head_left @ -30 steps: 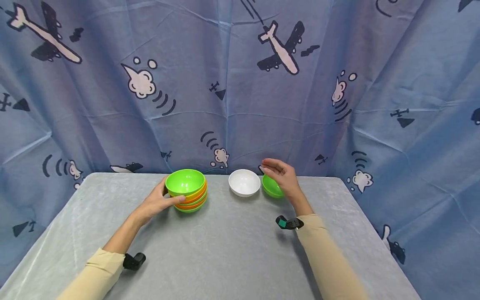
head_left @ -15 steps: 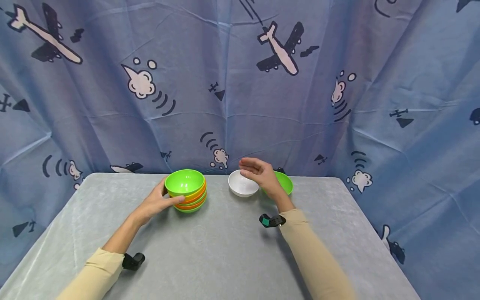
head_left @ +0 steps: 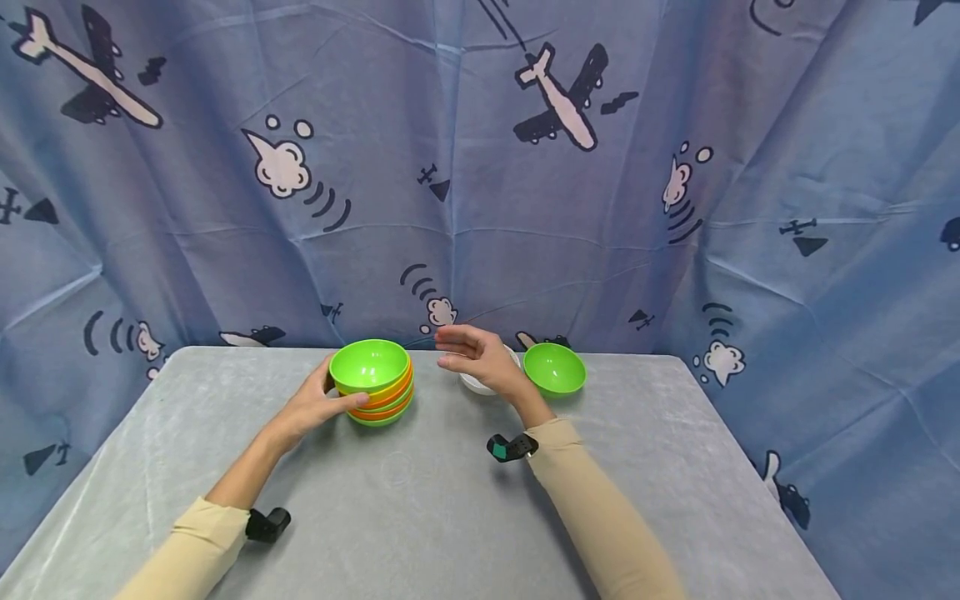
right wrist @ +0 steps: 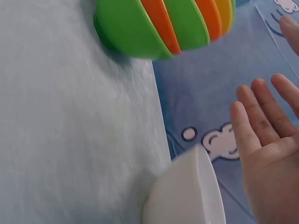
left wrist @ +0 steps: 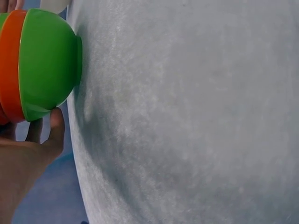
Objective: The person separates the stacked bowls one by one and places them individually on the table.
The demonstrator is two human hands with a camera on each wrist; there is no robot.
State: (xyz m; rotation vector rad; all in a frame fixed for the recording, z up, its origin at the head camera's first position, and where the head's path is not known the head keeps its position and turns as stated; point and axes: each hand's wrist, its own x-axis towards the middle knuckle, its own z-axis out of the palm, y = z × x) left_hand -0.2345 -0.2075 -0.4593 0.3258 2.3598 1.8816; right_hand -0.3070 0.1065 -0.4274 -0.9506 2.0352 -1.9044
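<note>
A stack of nested bowls (head_left: pixel 371 364) in green, yellow and orange stands toward the back left of the table, a green one on top. My left hand (head_left: pixel 309 407) holds it from the left side, thumb across the front and the other fingers behind. In the left wrist view, fingertips (left wrist: pixel 57 122) touch the lowest green bowl (left wrist: pixel 46 65). Fingers extended, my right hand (head_left: pixel 483 362) hovers over a white bowl (head_left: pixel 476 386) and partly hides it. In the right wrist view, the palm (right wrist: pixel 275 163) holds nothing and sits beside the white bowl (right wrist: pixel 180 193).
Right of the white bowl stands a single green bowl (head_left: pixel 555 371). The bowls are near the back edge of the grey-covered table (head_left: pixel 420 517). Behind it hangs a blue curtain (head_left: pixel 360 275) with airplane prints. Each wrist carries a small black device (head_left: pixel 512 447).
My right hand has moved left, from over the single green bowl, across the white bowl, toward the stack. The green bowl is now uncovered. The left hand and stack stay put.
</note>
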